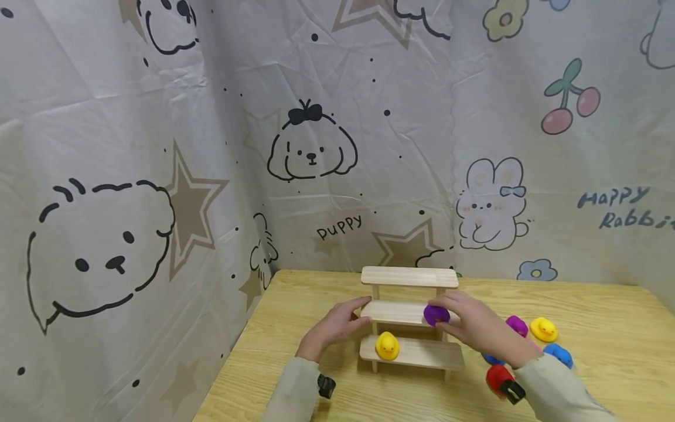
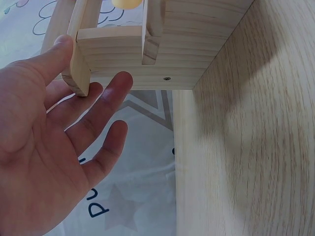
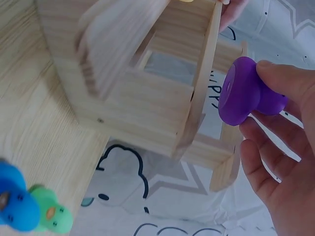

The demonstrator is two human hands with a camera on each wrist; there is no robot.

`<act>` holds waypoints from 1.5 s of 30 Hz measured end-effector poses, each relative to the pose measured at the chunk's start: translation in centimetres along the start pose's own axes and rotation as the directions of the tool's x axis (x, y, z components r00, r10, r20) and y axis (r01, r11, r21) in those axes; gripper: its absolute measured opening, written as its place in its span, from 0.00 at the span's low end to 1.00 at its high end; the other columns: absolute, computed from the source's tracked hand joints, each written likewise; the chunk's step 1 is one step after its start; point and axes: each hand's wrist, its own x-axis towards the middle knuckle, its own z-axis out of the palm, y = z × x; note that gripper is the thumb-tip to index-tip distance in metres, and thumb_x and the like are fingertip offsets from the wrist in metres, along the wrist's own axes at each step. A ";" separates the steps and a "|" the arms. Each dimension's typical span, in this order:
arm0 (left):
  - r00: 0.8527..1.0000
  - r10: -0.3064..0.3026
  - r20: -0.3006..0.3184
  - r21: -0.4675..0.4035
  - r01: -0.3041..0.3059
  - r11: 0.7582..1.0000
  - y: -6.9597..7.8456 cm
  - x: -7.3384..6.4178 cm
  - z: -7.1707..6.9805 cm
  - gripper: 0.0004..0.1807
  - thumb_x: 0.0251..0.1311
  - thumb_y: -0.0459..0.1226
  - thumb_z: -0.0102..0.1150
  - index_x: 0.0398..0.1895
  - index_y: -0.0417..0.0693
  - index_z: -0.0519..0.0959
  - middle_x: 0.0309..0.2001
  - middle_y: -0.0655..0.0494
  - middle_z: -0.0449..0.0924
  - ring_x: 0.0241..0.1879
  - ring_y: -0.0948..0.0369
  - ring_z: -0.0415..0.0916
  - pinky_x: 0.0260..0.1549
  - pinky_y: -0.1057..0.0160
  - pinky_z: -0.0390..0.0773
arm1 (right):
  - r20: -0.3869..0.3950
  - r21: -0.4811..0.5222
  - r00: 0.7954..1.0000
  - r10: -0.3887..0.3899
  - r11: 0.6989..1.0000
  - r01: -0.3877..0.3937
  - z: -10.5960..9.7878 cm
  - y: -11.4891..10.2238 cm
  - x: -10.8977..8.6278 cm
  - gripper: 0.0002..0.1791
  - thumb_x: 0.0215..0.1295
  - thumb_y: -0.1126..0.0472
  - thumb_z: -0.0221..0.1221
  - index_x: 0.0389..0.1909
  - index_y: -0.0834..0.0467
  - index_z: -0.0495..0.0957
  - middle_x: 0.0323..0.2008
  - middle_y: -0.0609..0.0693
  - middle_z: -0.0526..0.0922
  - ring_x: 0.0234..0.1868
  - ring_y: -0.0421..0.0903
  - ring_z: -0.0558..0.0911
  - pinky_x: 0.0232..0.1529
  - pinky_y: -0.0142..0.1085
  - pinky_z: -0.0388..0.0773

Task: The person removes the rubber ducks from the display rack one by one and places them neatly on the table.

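Note:
A small three-tier wooden shelf (image 1: pixel 408 353) stands on the table. My left hand (image 1: pixel 337 324) is at the left end of its middle tier. In the left wrist view, the thumb and index finger of that hand (image 2: pixel 47 132) hold the tier's end board (image 2: pixel 78 73), while the other fingers spread loosely. A purple toy duck (image 1: pixel 435 315) is pinched by my right hand (image 1: pixel 477 322) at the right part of the middle tier. The right wrist view shows the duck's flat base (image 3: pixel 236 93) tilted, apart from the wood. On the lowest tier sits a yellow duck (image 1: pixel 387 346), left of centre.
Right of the shelf, several ducks lie grouped: a magenta one (image 1: pixel 517 326), a yellow one (image 1: pixel 544 329), a blue one (image 1: pixel 559 355) and a red one (image 1: pixel 497 380). A green duck (image 3: pixel 53 211) shows in the right wrist view. Printed cloth (image 1: pixel 327 76) hangs behind the table.

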 end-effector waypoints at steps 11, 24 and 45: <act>1.000 -0.004 0.000 0.005 0.004 1.000 -0.1 0.1 0.1 0.28 0.67 0.47 0.52 0.69 0.50 0.64 0.64 0.53 0.68 0.44 0.58 0.78 0.44 0.61 0.78 | 0.005 -0.047 0.998 0.069 0.997 -0.069 -1.4 1.3 -2.7 0.23 0.44 0.64 0.74 0.44 0.55 0.81 0.41 0.43 0.81 0.41 0.42 0.79 0.41 0.40 0.81; 1.000 0.014 0.003 0.004 -0.014 1.000 -0.2 0.1 0.1 0.28 0.68 0.46 0.51 0.69 0.49 0.64 0.64 0.52 0.67 0.45 0.57 0.78 0.44 0.62 0.78 | -0.069 -0.082 0.991 0.114 0.989 -0.119 -3.4 2.5 -5.7 0.25 0.39 0.68 0.74 0.43 0.56 0.81 0.40 0.44 0.81 0.38 0.41 0.78 0.35 0.37 0.81; 1.000 -0.010 0.006 -0.005 0.010 1.000 0.0 -0.1 0.1 0.29 0.68 0.47 0.51 0.70 0.50 0.63 0.65 0.53 0.67 0.45 0.57 0.78 0.46 0.60 0.77 | 0.027 -0.124 0.952 0.305 0.946 -0.299 -4.0 4.9 -11.9 0.25 0.38 0.66 0.75 0.42 0.54 0.81 0.36 0.41 0.79 0.35 0.38 0.75 0.32 0.33 0.79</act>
